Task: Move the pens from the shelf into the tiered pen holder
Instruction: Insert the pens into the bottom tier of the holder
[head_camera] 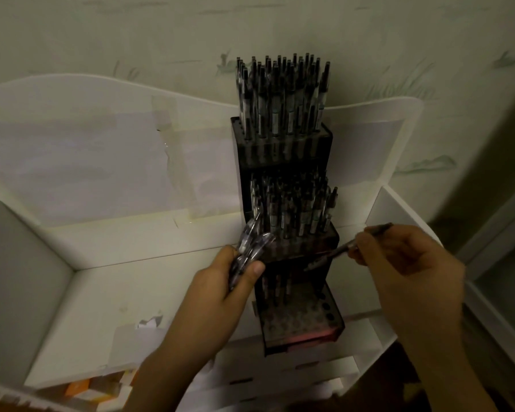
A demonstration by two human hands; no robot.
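A white shelf (110,292) with a tall wavy back panel and low side walls carries the things. On it, right of the middle and against the back panel, stands a dark, three-step tiered pen holder (283,150). Its far top tier and middle tier are full of upright pens (280,93); the near, lowest tier shows several open holes. Pieces of pale tape (173,162) stick on the back panel, left of the holder.

Left hand (220,281) grips pens (250,248); right hand (405,263) pinches one pen (333,254).
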